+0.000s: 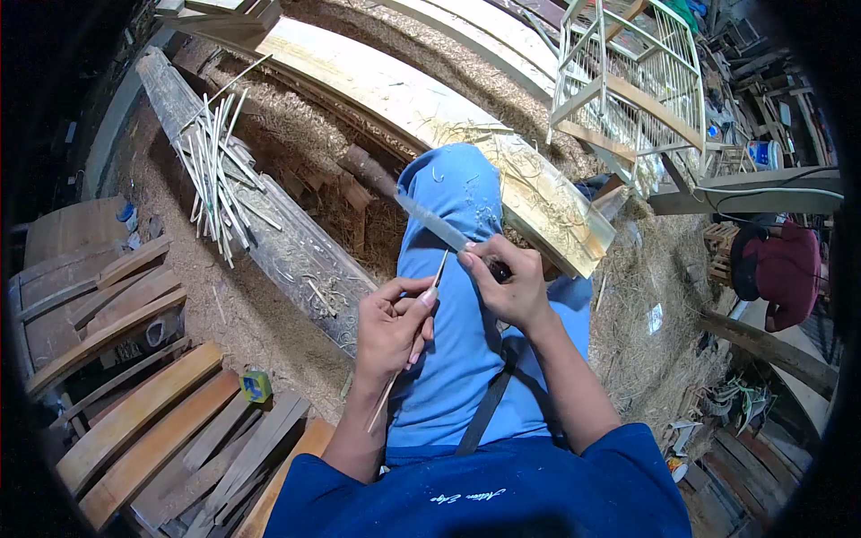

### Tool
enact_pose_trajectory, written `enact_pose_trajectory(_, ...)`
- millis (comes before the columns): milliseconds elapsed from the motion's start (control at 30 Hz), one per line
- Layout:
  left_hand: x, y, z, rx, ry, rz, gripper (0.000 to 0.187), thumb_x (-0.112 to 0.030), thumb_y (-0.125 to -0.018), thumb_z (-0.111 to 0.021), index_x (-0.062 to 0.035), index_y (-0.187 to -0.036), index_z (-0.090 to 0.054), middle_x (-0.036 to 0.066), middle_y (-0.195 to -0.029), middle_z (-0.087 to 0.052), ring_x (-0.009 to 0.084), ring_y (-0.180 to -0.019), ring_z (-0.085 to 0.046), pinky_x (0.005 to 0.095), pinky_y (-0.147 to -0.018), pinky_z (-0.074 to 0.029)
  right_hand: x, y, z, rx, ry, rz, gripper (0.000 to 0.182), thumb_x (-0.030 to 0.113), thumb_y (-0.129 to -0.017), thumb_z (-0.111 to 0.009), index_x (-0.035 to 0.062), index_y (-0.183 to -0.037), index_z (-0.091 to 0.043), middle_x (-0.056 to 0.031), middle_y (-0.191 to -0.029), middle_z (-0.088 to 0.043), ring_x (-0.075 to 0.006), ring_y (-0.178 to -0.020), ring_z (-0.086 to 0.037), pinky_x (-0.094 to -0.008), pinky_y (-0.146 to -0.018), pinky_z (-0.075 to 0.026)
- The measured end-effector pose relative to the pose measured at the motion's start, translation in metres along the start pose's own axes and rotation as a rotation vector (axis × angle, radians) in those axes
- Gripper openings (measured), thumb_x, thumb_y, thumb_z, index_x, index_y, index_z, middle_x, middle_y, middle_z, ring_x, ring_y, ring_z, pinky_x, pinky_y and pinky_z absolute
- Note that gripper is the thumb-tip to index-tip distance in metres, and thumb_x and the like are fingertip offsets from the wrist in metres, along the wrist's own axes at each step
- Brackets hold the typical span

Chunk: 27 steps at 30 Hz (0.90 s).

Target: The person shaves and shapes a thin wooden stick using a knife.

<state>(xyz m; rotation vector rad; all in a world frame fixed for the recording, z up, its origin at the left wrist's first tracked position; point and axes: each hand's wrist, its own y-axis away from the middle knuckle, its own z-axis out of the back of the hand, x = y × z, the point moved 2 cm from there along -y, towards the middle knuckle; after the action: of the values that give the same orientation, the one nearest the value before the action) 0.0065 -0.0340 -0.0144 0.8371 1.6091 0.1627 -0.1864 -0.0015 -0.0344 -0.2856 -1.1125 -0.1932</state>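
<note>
Over my blue-clad leg, my left hand (396, 325) pinches a thin wooden stick (383, 403), whose lower end sticks out below the palm and whose upper tip meets the blade. My right hand (508, 280) is closed around the dark handle of a knife (433, 222), its long blade pointing up and to the left. The stick's tip touches the blade's edge beside my right thumb. A bundle of thin sticks (215, 170) rests on a weathered plank at the upper left.
A pale board (386, 85) strewn with shavings runs beyond my knee. At the upper right stands a wire cage (632, 90). Curved wooden pieces (139, 412) and a yellow-green box (256, 386) lie lower left. Another person (785, 273) in dark red is at the right.
</note>
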Motion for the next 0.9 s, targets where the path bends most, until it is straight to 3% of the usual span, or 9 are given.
enact_pose_trajectory(200,-0.006,-0.008,-0.005,-0.011,0.039,-0.012,0.018,-0.009,-0.099,-0.064,0.0031,-0.112,-0.065,0.007,-0.064,-0.064,0.0050,-0.036,-0.046,0.0211,-0.030,-0.030,0.001,0.001,0.000,-0.034,-0.031,0.058,0.014,0.013,-0.087,-0.077,0.0009,-0.092,-0.070,-0.0151,-0.086,-0.075,-0.0295,-0.078,-0.075,-0.0360,-0.066,-0.058)
enact_pose_trajectory(433,-0.013,-0.025,-0.011,-0.003,-0.003,-0.038,0.017,-0.010,-0.099,-0.064,0.0041,-0.108,-0.066,0.008,-0.064,-0.065,0.0061,-0.036,-0.047,0.0211,-0.030,-0.031,0.005,0.002,0.003,0.072,-0.046,-0.003,0.012,0.012,-0.088,-0.076,0.0020,-0.090,-0.070,-0.0150,-0.082,-0.074,-0.0293,-0.071,-0.074,-0.0354,-0.061,-0.056)
enact_pose_trajectory(900,-0.005,-0.004,-0.007,-0.103,-0.008,-0.005,0.026,-0.010,-0.098,-0.066,0.0048,-0.119,-0.069,0.007,-0.064,-0.065,0.0054,-0.037,-0.046,0.0209,-0.032,-0.031,0.006,-0.003,-0.001,0.007,-0.031,0.029,0.015,0.014,-0.089,-0.075,0.0012,-0.090,-0.069,-0.0159,-0.082,-0.073,-0.0311,-0.073,-0.074,-0.0375,-0.062,-0.056)
